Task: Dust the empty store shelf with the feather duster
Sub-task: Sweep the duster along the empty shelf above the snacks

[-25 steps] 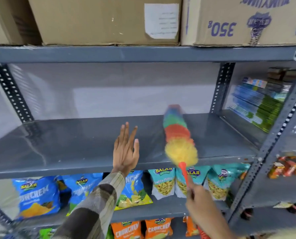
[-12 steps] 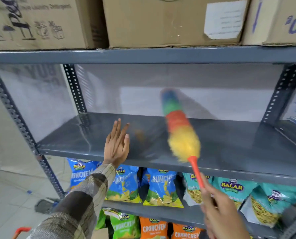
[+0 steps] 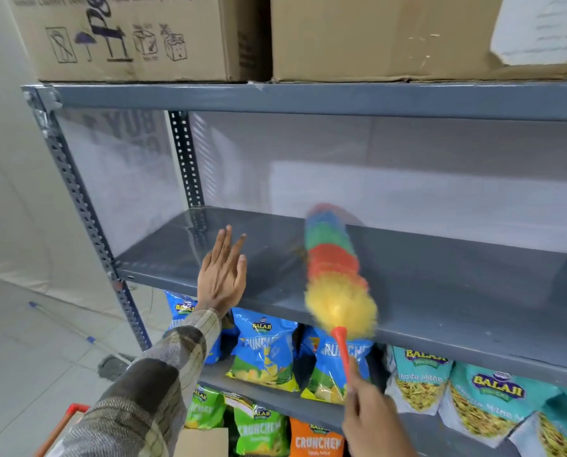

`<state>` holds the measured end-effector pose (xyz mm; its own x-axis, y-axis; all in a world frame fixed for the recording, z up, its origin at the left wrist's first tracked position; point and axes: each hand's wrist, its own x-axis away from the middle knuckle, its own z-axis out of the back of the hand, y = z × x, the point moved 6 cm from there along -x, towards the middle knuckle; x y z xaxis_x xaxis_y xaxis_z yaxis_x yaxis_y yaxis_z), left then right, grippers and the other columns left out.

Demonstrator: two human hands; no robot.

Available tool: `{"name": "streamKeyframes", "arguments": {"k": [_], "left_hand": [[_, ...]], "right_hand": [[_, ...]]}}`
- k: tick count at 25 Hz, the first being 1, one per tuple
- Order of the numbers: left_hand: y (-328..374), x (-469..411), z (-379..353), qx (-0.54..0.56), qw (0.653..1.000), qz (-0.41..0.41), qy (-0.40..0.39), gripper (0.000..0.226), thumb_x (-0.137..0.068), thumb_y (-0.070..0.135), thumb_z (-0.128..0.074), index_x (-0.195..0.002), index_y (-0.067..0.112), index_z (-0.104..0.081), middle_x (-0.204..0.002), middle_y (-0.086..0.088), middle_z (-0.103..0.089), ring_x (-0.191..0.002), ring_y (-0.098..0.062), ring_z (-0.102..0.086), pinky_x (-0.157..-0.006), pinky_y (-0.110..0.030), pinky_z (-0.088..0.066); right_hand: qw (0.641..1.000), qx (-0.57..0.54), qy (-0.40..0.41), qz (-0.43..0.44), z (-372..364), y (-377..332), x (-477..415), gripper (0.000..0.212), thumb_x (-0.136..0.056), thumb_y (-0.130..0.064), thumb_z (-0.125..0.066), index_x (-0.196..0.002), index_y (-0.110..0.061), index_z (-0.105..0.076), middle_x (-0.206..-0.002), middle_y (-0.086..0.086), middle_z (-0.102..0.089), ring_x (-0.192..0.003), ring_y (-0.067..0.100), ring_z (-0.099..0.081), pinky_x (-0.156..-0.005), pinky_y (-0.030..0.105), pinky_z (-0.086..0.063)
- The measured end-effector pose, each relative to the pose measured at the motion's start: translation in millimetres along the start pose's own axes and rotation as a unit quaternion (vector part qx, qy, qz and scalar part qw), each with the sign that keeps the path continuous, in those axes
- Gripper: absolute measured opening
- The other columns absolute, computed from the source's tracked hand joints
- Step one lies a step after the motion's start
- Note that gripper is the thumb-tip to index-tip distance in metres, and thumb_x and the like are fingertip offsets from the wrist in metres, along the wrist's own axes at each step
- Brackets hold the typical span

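The empty grey metal shelf (image 3: 440, 285) runs across the middle of the head view. A rainbow feather duster (image 3: 333, 265) lies along it, blue tip toward the back wall, yellow end at the front edge, blurred by motion. My right hand (image 3: 371, 420) grips its orange handle below the shelf's front lip. My left hand (image 3: 222, 272) is flat and open, fingers together pointing up, over the shelf's front edge left of the duster, holding nothing.
Cardboard boxes (image 3: 137, 37) sit on the shelf above. Snack bags (image 3: 262, 347) fill the shelves below. A perforated grey upright (image 3: 77, 199) marks the rack's left end. Tiled floor with a mop (image 3: 110, 366) and a red handle (image 3: 74, 409) lies at the left.
The view has swung left along the rack. The duster has come down from mid-air onto the shelf surface and moved leftward. My left hand stays open beside it.
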<state>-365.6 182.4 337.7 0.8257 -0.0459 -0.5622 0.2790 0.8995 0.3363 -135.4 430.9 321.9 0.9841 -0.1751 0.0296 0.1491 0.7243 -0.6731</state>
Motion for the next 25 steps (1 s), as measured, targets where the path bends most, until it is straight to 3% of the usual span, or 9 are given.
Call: {"name": "streamKeyframes", "arguments": {"k": [3, 7, 9, 11, 14, 17, 19, 22, 25], "left_hand": [[-23, 0, 5, -0.012, 1.0, 0.023, 0.006, 0.062, -0.1, 0.043, -0.013, -0.158, 0.028, -0.03, -0.173, 0.002, -0.009, -0.16, -0.013, -0.003, -0.123, -0.035, -0.019], [-43, 2, 4, -0.007, 0.999, 0.044, -0.002, 0.065, -0.099, 0.046, -0.01, -0.16, 0.027, -0.026, -0.173, 0.003, -0.004, -0.159, -0.012, 0.001, -0.125, -0.039, -0.019], [-46, 2, 5, 0.005, 0.999, 0.052, 0.009, 0.066, -0.099, 0.047, -0.008, -0.162, 0.028, -0.018, -0.172, 0.005, -0.001, -0.158, -0.01, 0.004, -0.127, -0.043, -0.02], [-47, 1, 16, 0.04, 0.995, 0.065, 0.064, 0.064, -0.101, 0.043, -0.009, -0.162, 0.028, -0.016, -0.172, 0.005, -0.001, -0.159, -0.01, 0.004, -0.128, -0.039, -0.015], [-47, -1, 39, 0.117, 0.973, 0.106, 0.168, 0.061, -0.102, 0.033, -0.013, -0.162, 0.023, -0.019, -0.173, -0.001, -0.004, -0.161, -0.015, 0.001, -0.127, -0.029, -0.006], [-52, 4, 47, 0.164, 0.947, 0.123, 0.249, 0.06, -0.103, 0.029, -0.014, -0.161, 0.017, -0.021, -0.173, -0.008, -0.008, -0.161, -0.021, -0.001, -0.128, -0.031, -0.004], [-50, 7, 44, 0.192, 0.933, 0.109, 0.285, 0.06, -0.103, 0.028, -0.015, -0.16, 0.016, -0.024, -0.172, -0.009, -0.007, -0.161, -0.017, 0.001, -0.128, -0.031, -0.004], [-40, 9, 30, 0.243, 0.919, 0.117, 0.289, 0.061, -0.102, 0.029, -0.014, -0.16, 0.017, -0.026, -0.173, -0.002, -0.005, -0.161, -0.015, 0.002, -0.128, -0.034, -0.003], [-26, 6, 13, 0.216, 0.942, 0.079, 0.244, 0.062, -0.1, 0.03, -0.017, -0.158, 0.017, -0.031, -0.173, -0.004, -0.009, -0.161, -0.018, -0.003, -0.128, -0.035, -0.005]], "right_hand": [[0.995, 0.013, -0.046, 0.092, -45, -52, -12, 0.064, -0.101, -0.015, -0.035, -0.157, -0.031, -0.008, -0.058, -0.004, -0.038, -0.045, 0.007, -0.038, -0.046, 0.016, -0.036], [0.984, -0.039, -0.138, 0.107, -76, -87, -47, 0.048, -0.103, -0.02, -0.033, -0.151, -0.021, -0.036, -0.062, -0.001, -0.046, -0.039, 0.009, -0.042, -0.036, 0.02, -0.04], [0.974, -0.1, -0.167, 0.117, -64, -89, -59, 0.041, -0.102, -0.024, -0.037, -0.141, -0.031, -0.049, -0.055, -0.006, -0.044, -0.035, 0.009, -0.042, -0.038, 0.035, -0.047], [0.968, -0.112, -0.151, 0.165, -37, -86, -71, 0.042, -0.101, -0.027, -0.042, -0.137, -0.048, -0.047, -0.049, -0.009, -0.039, -0.033, 0.007, -0.037, -0.037, 0.03, -0.04], [0.966, -0.059, -0.084, 0.238, 13, -75, -89, 0.043, -0.101, -0.029, -0.048, -0.137, -0.051, -0.042, -0.053, -0.006, -0.043, -0.035, 0.006, -0.035, -0.037, 0.025, -0.035], [0.964, -0.023, -0.064, 0.258, 47, -59, -116, 0.044, -0.101, -0.026, -0.049, -0.14, -0.044, -0.045, -0.061, -0.007, -0.048, -0.047, 0.004, -0.039, -0.048, 0.016, -0.035], [0.964, -0.021, -0.062, 0.256, 56, -50, -134, 0.041, -0.1, -0.025, -0.051, -0.135, -0.045, -0.051, -0.061, -0.008, -0.047, -0.052, 0.003, -0.039, -0.051, 0.018, -0.033], [0.958, 0.013, -0.112, 0.264, 45, -42, -158, 0.031, -0.098, -0.03, -0.055, -0.125, -0.044, -0.063, -0.048, -0.014, -0.045, -0.053, 0.008, -0.037, -0.05, 0.023, -0.028], [0.941, 0.109, -0.189, 0.258, 26, -30, -185, 0.029, -0.097, -0.038, -0.052, -0.122, -0.047, -0.065, -0.048, -0.019, -0.05, -0.052, 0.004, -0.031, -0.05, 0.022, -0.028]]}}
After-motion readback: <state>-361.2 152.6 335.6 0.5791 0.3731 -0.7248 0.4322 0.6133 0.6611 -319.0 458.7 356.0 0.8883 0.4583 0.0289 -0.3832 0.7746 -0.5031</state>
